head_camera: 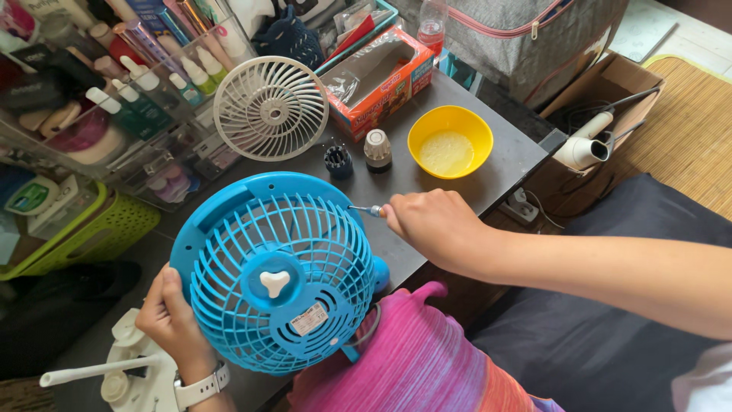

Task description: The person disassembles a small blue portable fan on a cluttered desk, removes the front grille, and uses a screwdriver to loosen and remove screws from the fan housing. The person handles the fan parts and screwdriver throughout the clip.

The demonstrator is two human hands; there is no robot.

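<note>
Here a screwdriver (367, 209), clamped in the right hand (431, 226), is set at the two o'clock rim of a blue fan grille (278, 278) (steadied by the left hand (171, 317), closed on its edge); steady turning seems needed.

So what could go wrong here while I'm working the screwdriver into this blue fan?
The screwdriver in your right hand meets the blue fan at its rim; a slip could jab your left hand, which steadies the opposite edge. The fan sits near the table's front edge, partly over your lap, so it might tip off. Any loosened screw could roll off the dark table and get lost; the yellow bowl is close by.
</note>
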